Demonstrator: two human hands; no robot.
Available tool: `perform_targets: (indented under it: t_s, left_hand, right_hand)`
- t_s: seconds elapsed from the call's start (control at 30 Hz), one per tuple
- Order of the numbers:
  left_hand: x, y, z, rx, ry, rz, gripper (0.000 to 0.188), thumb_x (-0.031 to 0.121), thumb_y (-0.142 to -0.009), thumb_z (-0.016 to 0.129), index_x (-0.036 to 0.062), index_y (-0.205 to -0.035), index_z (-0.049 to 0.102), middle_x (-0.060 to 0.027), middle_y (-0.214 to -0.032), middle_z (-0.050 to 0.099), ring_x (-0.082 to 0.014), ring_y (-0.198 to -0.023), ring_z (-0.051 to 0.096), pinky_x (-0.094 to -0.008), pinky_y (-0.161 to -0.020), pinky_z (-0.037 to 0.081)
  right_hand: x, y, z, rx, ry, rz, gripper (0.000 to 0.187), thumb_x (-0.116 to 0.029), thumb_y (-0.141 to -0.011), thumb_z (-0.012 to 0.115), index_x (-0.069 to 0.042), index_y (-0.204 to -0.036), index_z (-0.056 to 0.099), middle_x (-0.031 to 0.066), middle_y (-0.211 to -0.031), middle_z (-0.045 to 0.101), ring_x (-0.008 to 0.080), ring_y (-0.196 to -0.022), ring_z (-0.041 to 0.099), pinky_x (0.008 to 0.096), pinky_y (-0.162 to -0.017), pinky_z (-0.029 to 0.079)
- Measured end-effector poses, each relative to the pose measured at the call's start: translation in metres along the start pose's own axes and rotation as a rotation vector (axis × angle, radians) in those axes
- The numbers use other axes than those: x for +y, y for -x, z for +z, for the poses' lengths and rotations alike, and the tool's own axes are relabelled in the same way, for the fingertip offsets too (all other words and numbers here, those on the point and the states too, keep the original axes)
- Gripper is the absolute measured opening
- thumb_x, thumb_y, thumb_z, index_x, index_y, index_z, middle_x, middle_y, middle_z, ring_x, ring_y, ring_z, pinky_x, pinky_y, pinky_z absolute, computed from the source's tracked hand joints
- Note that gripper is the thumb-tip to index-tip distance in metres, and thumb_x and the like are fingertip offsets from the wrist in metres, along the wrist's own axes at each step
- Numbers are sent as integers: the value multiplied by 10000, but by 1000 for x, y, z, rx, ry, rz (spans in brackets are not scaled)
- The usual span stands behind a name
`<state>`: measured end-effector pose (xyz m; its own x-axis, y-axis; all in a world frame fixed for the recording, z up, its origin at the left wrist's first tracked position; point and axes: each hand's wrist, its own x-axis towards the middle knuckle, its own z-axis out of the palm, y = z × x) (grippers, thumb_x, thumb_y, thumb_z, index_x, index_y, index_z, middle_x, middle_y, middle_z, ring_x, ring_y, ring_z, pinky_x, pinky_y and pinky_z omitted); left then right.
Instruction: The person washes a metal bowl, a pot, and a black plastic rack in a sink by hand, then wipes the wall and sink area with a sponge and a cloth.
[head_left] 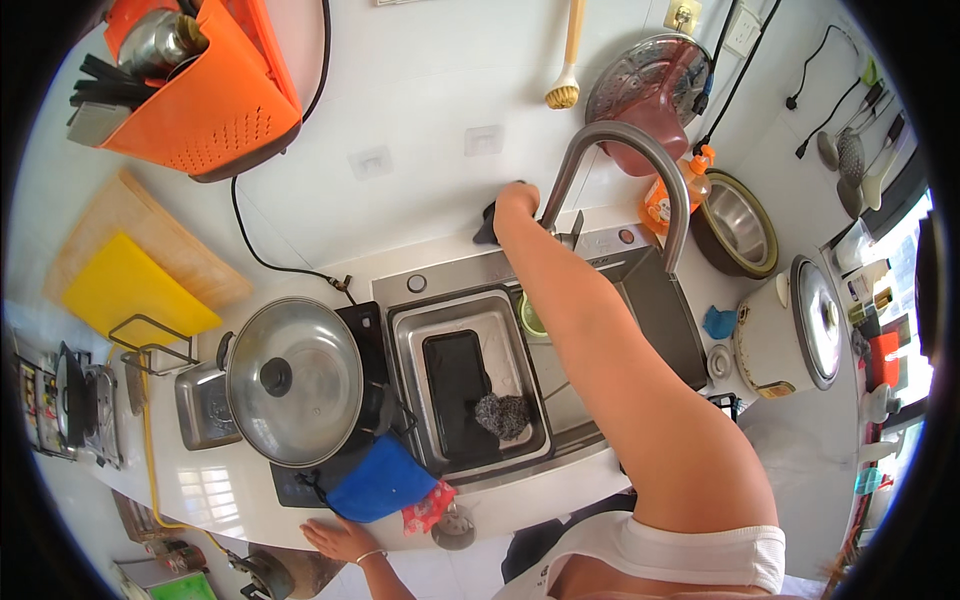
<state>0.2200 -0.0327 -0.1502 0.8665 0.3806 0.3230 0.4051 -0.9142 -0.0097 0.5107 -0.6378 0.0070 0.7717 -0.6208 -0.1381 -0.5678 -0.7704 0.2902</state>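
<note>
My right hand (517,200) reaches over the sink to the ledge behind it, by the foot of the faucet (640,138). Its fingers are closed on a dark cloth (487,226), pressed near the wall. My left hand (338,539) lies flat at the counter's front edge, fingers apart and holding nothing. The sink (403,360) under my right arm holds a dark rectangular tray (450,365) and a steel wool scrubber (502,416). A light green round thing (532,318) is partly hidden by my forearm.
A lidded pan (315,400) stands left of the sink, with a blue cloth (382,480) before it. A soap bottle (662,205), nested bowls (738,228) and a white lidded pot (775,335) line the right. An orange utensil holder (225,115) hangs upper left.
</note>
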Motion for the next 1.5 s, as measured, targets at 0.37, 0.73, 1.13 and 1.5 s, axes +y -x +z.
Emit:
perform_targets:
  t_s: [0.37, 0.73, 1.13, 1.5]
  left_hand:
    - [-18, 3, 18, 92, -27, 77, 695, 529, -943, 372, -34, -1350, 402, -236, -1415, 379, -374, -1305, 370, -484, -1056, 311]
    - [14, -8, -11, -13, 72, 84, 645, 363, -862, 567, -42, -1340, 414, -241, -1409, 392, -383, -1312, 354, -500, -1052, 296]
    - [10, -1, -15, 81, 150, -11, 645, 396, -856, 585, -33, -1314, 435, -250, -1411, 379, -393, -1309, 349, -479, -1074, 279]
    - [13, -3, -3, 17, 132, -15, 667, 417, -849, 599, -20, -1328, 442, -229, -1417, 388, -359, -1321, 356, -459, -1077, 286]
  right_hand:
    - [-4, -32, 1, 861, -1085, 518, 445, -101, -940, 458, 71, -1329, 328, 265, -1337, 378, 358, -1250, 356, 378, -1051, 263]
    - [-39, 0, 119, 47, -396, -318, 242, -116, -854, 514, -62, -1024, 677, 168, -1060, 658, 302, -991, 628, 377, -810, 491]
    - [-38, 77, 111, 94, -21, -521, 150, -107, -783, 634, -10, -877, 700, 148, -994, 661, 293, -967, 625, 387, -773, 529]
    - [14, 76, 37, -75, -96, -645, 266, -131, -795, 576, -66, -1040, 657, 152, -1052, 645, 327, -960, 622, 423, -787, 502]
